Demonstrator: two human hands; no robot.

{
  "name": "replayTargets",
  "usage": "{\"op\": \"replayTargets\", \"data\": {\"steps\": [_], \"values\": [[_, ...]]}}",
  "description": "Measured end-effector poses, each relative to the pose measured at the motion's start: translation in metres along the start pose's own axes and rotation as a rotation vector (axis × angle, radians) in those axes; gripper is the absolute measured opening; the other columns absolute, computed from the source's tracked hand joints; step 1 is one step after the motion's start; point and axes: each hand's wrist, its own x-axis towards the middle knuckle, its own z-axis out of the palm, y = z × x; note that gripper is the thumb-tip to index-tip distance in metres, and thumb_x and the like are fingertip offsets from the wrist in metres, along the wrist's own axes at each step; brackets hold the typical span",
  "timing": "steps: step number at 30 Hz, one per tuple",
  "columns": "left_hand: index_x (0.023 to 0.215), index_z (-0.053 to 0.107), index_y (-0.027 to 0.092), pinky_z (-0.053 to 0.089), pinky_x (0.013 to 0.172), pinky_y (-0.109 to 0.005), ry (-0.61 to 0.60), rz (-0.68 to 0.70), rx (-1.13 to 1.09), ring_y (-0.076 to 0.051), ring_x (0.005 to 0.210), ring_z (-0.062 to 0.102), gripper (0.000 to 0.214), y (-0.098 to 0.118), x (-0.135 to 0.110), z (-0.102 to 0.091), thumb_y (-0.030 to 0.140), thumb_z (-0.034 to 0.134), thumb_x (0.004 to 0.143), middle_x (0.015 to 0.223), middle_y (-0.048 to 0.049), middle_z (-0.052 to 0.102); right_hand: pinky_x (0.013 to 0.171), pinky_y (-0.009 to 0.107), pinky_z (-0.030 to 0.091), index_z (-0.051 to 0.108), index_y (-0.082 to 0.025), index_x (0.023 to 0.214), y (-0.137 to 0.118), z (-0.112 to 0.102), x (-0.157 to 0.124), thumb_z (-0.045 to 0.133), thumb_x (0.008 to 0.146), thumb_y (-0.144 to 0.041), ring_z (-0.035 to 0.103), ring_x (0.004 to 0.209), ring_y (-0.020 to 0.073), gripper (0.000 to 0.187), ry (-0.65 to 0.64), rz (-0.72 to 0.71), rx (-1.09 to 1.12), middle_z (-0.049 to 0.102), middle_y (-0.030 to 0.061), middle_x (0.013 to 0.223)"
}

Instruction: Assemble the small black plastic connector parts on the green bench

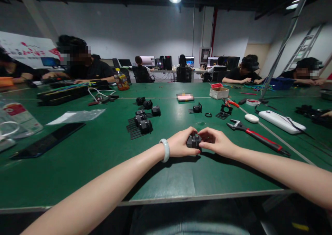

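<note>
My left hand (181, 142), with a pale bangle (165, 150) at the wrist, is closed around a small black plastic part (193, 141) just above the green table (166, 174). From the other side, my right hand (216, 142) pinches the same part between thumb and fingers. Fingers cover much of it. Beyond my hands lie a black ring (208, 114), a black bracket with a round hole (225, 111) and a similar black part with prongs (196, 108). Several more pronged black parts (142, 122) are grouped to the left.
An adjustable wrench (259, 138) lies right of my right hand, near a white power bank-like block (282, 122) and white oval object (251, 118). A small box (219, 92) stands farther back. A dark flat tablet-like panel (49, 140) lies left. Other people sit around the table.
</note>
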Motion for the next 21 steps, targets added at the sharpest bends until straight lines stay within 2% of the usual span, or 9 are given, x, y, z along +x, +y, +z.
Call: {"op": "replayTargets", "data": {"steps": [12,21], "values": [[0.097,0.041,0.017,0.039,0.062,-0.025,-0.043,-0.018,-0.025,-0.016,0.071,0.050,0.051,-0.0010,0.0005,-0.0034,0.042,0.059,0.056,0.082,-0.0024,0.053,0.067,0.028,0.045,0.052,-0.016,0.092,0.0020,-0.0006,0.0006,0.056,0.067,-0.031,0.056,0.075,0.0150,0.030,-0.014,-0.001,0.019,0.058,0.0039,0.086],[0.104,0.039,0.017,0.039,0.066,-0.027,-0.048,-0.008,-0.039,-0.019,0.078,0.052,0.060,-0.0032,0.0015,-0.0047,0.045,0.060,0.055,0.089,-0.0049,0.053,0.065,0.028,0.046,0.051,-0.016,0.092,0.0018,-0.0003,-0.0006,0.059,0.063,-0.031,0.056,0.071,0.0142,0.033,0.026,-0.027,-0.032,0.058,0.0037,0.084]]}}
